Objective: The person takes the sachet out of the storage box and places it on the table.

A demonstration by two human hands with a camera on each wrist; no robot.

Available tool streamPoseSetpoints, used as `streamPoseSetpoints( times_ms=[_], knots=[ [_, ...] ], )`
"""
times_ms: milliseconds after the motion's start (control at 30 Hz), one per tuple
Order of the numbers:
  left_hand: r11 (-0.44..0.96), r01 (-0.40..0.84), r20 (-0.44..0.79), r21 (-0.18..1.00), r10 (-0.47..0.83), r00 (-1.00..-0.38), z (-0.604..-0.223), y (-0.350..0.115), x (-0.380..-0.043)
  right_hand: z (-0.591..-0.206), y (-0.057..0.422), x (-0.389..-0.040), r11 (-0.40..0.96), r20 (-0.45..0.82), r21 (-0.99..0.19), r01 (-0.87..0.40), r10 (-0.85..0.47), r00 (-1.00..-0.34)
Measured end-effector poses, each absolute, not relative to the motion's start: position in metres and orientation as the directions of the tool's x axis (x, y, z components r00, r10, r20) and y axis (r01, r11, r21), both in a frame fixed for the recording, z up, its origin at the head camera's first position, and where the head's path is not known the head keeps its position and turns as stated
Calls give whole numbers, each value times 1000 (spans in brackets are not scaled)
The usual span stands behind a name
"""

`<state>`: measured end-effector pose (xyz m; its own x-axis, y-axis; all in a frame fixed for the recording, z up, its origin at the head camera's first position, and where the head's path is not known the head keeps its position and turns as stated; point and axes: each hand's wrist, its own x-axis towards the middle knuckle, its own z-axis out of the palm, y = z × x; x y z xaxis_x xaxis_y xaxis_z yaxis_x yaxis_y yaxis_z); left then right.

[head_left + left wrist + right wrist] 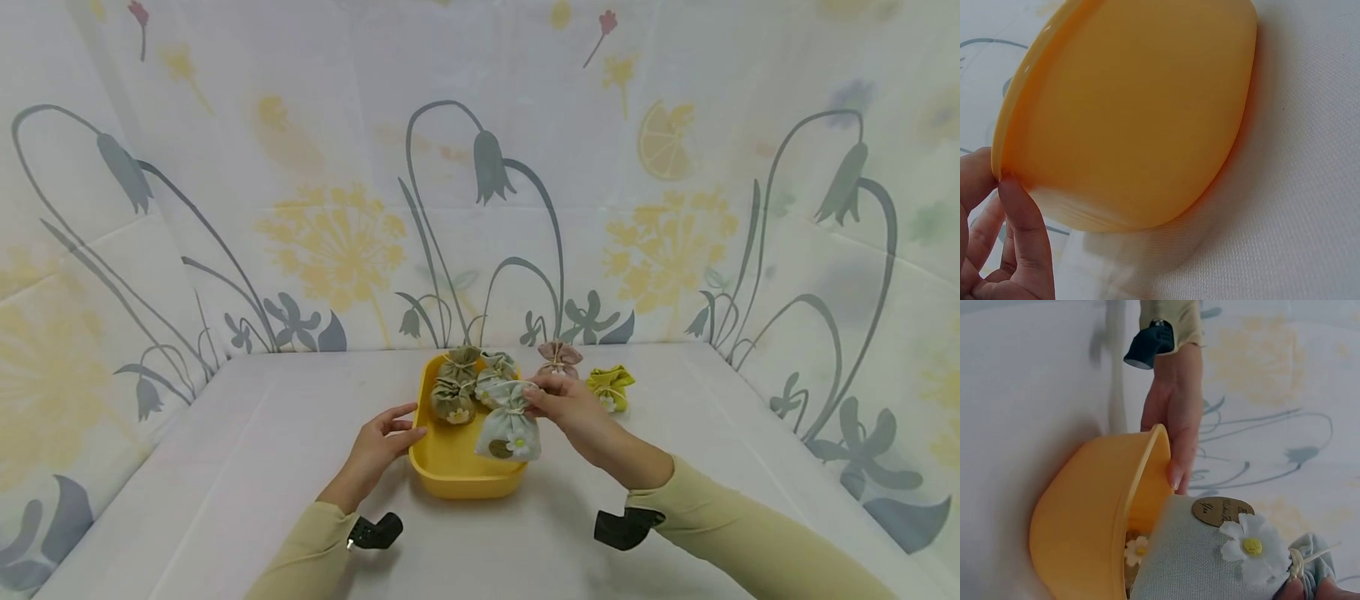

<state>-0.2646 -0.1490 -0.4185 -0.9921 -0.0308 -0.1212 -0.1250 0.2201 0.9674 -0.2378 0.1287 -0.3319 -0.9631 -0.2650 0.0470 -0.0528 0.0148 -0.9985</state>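
Note:
A pale grey-green drawstring pouch (501, 433) with a white cloth daisy and a brown tag hangs over the yellow tub (468, 487). My right hand (573, 412) pinches it by its tied neck; fingertips show at the cord in the right wrist view. On the tub's left side my left hand (378, 446) grips the rim (1007, 119), thumb and finger on either side of the wall. Inside the tub, toward the back, sit two olive-brown pouches, the nearer pouch (452, 402) bearing a daisy, and another pale pouch (497, 367) partly behind the held one.
Behind my right hand a dusty-pink pouch (558, 358) stands on the white table (262, 467), partly hidden. A yellow-green pouch (611, 387) lies to its right. A patterned cloth (337, 167) with flowers rises along the table's back and sides.

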Motion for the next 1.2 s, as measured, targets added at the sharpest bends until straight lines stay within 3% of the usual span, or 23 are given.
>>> streamPoseSetpoints(
  times_ms=[733, 1200],
  knots=[
    [192, -130, -128, 973, -23, -992, -420, -150, -264, -342, 177, -227, 51, 81, -995, -89, -145, -986],
    [189, -146, -143, 971, -29, -989, -417, -149, -263, -351, 187, -248, 36, 82, -996, -83, -28, -996]
  ],
)
